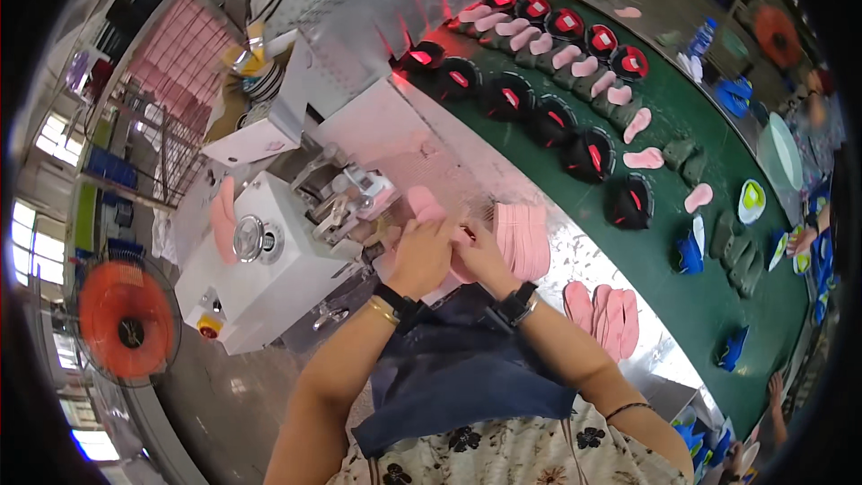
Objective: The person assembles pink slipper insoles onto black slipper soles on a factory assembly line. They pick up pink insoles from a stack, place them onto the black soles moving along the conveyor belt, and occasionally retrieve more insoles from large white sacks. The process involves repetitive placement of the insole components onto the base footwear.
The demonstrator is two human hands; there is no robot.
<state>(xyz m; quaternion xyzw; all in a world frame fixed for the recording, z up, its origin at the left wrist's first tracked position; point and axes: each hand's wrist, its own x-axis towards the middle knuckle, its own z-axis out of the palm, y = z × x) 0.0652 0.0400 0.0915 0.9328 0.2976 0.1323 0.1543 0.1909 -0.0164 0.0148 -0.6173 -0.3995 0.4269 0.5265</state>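
My left hand is closed on a pink insole, whose rounded end sticks out beyond the fingers. Close beside it, my right hand grips pink insole material with fingers bent; part of the piece is hidden under both hands. Just right of my right hand stands a row of pink insoles packed on edge. To the left of my left hand is the metal head of a white machine, with more pink material near its working end.
A smaller group of insoles lies on the metal table edge. Beyond it, a green conveyor carries black round moulds, pink insoles and dark shoe parts under red light. An orange fan stands at left. Other people's hands show at far right.
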